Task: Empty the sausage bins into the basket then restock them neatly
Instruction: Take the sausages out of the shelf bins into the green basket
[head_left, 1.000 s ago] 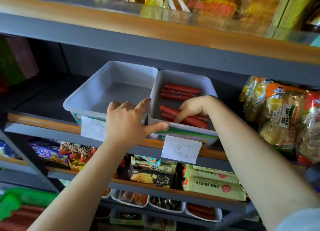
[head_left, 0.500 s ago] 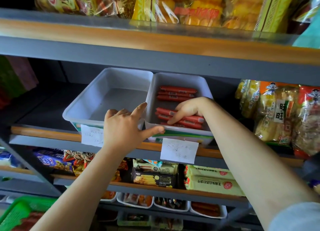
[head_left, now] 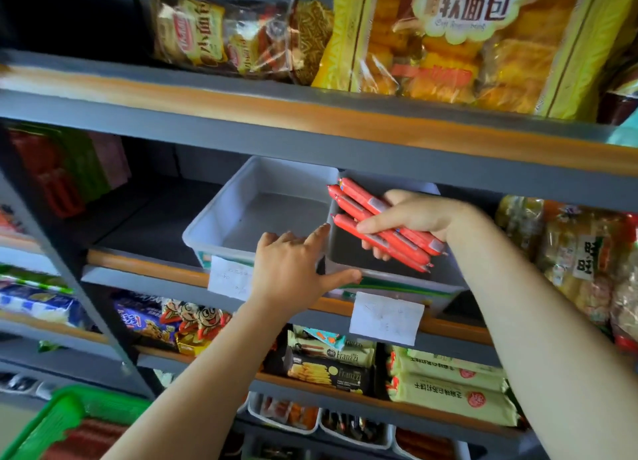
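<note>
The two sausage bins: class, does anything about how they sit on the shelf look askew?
Yes. The left bin sits skewed, its back end angled toward the right bin, and both fronts overhang the shelf edge. Otherwise nothing looks spilled or damaged.

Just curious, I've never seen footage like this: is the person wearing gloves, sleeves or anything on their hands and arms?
No gloves, rings or watch show. The left hand and right hand are bare, forearms uncovered. Only a pale sleeve edge shows at the right arm's top.
</note>
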The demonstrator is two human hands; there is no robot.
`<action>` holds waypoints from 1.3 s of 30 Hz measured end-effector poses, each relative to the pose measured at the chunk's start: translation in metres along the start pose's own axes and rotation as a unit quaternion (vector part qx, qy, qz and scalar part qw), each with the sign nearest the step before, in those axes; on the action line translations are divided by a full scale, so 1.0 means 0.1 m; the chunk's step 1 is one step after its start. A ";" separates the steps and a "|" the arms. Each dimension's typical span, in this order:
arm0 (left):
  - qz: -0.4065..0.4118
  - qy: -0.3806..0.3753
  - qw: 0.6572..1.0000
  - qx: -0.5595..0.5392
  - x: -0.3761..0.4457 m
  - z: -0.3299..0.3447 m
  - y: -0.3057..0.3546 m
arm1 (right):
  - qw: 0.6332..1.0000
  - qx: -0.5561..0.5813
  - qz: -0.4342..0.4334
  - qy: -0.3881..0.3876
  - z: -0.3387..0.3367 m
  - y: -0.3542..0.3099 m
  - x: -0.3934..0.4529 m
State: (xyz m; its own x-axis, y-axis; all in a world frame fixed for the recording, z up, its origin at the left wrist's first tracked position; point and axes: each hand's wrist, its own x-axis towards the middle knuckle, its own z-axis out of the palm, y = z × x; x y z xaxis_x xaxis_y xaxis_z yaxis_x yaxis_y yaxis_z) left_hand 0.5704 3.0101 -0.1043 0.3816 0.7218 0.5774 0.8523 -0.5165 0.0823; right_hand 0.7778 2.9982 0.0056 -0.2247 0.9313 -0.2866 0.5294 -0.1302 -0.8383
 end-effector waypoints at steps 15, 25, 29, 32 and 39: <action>-0.424 -0.056 0.408 -0.807 -1.12 -0.49 -0.85 | 0.986 0.166 0.002 -0.021 2.13 -0.30 0.57; -0.600 -0.018 0.259 -0.757 -2.82 0.26 -2.47 | 0.983 0.107 0.085 -0.122 4.39 0.27 1.71; -0.639 -0.044 0.234 -0.731 -3.43 0.53 -2.91 | 0.980 0.136 0.114 -0.095 5.14 0.63 1.92; -0.650 -0.058 0.212 -0.728 -3.82 0.76 -3.14 | 0.974 0.169 0.127 -0.084 5.53 0.88 2.02; -0.676 -0.077 0.176 -0.712 -4.38 1.32 -3.45 | 0.984 0.131 0.107 -0.056 6.04 1.37 2.28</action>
State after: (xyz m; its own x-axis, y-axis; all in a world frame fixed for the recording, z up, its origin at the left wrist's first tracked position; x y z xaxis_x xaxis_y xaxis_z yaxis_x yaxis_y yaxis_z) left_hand 0.1562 2.9330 -0.4935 0.2736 0.5754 -0.7707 -0.7087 0.6624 0.2429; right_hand 0.3046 2.9869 -0.4546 -0.2281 0.8313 -0.5068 0.3494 -0.4160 -0.8396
